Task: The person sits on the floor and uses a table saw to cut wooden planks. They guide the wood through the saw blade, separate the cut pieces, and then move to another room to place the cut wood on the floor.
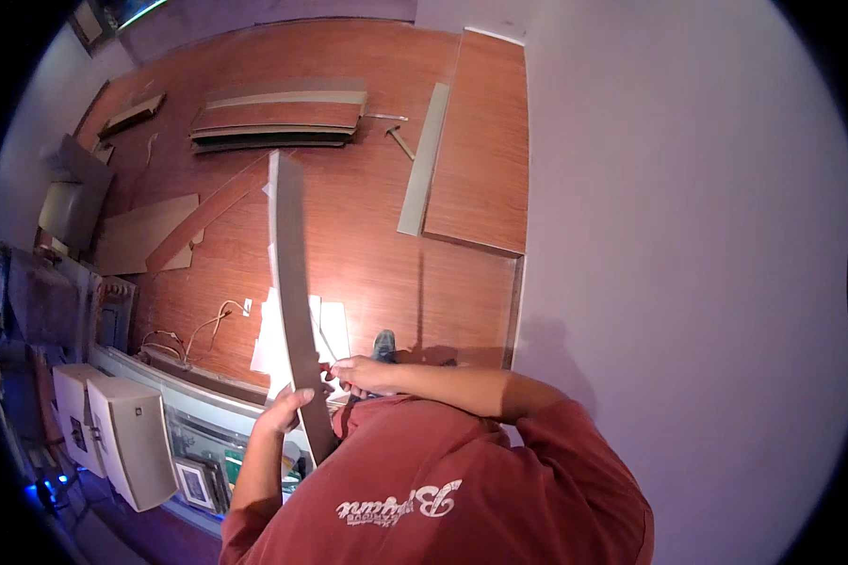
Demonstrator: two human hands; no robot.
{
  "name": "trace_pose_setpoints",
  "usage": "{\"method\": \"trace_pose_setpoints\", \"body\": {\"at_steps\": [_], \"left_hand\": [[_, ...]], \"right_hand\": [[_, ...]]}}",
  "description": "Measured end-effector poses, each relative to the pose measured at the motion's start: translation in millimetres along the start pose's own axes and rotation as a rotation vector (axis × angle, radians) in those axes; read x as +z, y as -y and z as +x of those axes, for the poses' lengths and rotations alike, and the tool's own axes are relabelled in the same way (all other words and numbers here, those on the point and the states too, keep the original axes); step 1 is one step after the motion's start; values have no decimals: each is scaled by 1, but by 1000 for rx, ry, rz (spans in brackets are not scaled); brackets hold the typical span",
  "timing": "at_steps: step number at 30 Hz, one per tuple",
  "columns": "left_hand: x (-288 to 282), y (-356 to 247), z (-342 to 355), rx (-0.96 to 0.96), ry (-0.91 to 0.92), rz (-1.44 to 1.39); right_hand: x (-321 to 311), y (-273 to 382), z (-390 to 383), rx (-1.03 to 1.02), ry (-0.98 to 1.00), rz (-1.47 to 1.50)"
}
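Note:
A long narrow wooden board (294, 273) stands on edge in front of me, its lower end against my body. My left hand (287, 411) grips it near that end, with the thumb over the near edge. Close to the board's right side, my right hand (366, 375) is closed around a red-handled screwdriver (327, 370). Its thin shaft points away from me. My fingers partly cover the handle, and whether the tip touches anything cannot be made out. White sheets (271, 344) lie on the floor behind the board.
A stack of panels (278, 115) lies ahead on the wood floor. Right of it are a hammer (399, 141), a pale strip (424, 160) and a large panel (481, 141) along the wall. Cardboard (146, 231), a cord (212, 325) and white boxes (132, 443) are at left.

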State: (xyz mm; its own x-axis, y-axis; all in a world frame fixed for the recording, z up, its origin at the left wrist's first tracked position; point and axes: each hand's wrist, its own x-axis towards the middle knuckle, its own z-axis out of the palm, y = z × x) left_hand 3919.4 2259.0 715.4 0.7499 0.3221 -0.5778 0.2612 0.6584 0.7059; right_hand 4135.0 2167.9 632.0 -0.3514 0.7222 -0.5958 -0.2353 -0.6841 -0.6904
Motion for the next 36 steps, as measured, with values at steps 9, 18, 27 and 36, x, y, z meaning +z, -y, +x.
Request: {"method": "trace_pose_setpoints", "body": {"at_steps": [9, 18, 27, 36], "left_hand": [[-51, -193, 224, -177, 135, 9], [-125, -324, 368, -226, -150, 56], [-178, -462, 537, -209, -299, -132], [-276, -656, 773, -94, -319, -223]], "right_hand": [[-250, 91, 56, -352, -196, -276], [-450, 135, -10, 121, -733, -316], [-630, 355, 74, 91, -188, -1436], [-814, 519, 203, 461, -778, -1438]]}}
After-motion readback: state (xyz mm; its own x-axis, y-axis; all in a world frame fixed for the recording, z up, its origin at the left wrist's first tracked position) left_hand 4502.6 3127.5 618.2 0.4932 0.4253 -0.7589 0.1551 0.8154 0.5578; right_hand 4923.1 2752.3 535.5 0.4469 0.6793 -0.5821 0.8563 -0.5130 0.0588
